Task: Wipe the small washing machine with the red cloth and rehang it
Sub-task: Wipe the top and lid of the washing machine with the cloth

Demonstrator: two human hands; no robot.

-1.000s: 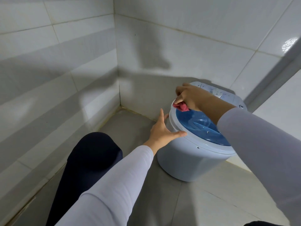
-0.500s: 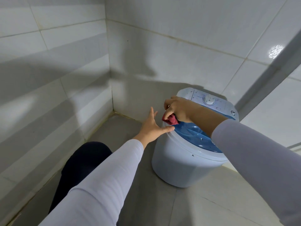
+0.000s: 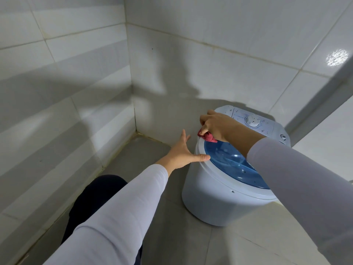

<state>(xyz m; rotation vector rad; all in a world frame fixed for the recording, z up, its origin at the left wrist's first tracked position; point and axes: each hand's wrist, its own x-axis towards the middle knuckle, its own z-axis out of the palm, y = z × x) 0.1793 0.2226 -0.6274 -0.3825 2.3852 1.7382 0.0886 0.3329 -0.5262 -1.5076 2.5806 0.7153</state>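
Wiping step: right hand (image 3: 219, 127) pinches red cloth (image 3: 207, 137) on washing machine (image 3: 219, 197) rim; left hand (image 3: 183, 153), splayed open and empty, braces rim. Next, probably: sweep cloth along rim.

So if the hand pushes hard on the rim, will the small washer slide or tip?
The washer probably slides before it tips: it looks squat, wide for its height, on smooth floor tiles. It seems light plastic, so a push may shift it. That may be why the left hand braces its side while the right hand rubs with the cloth.

left hand (image 3: 181, 152): fingers spread, thumb out, arm extended forward | right hand (image 3: 217, 127): fingers curled closed, knuckles up, forearm angled in from right
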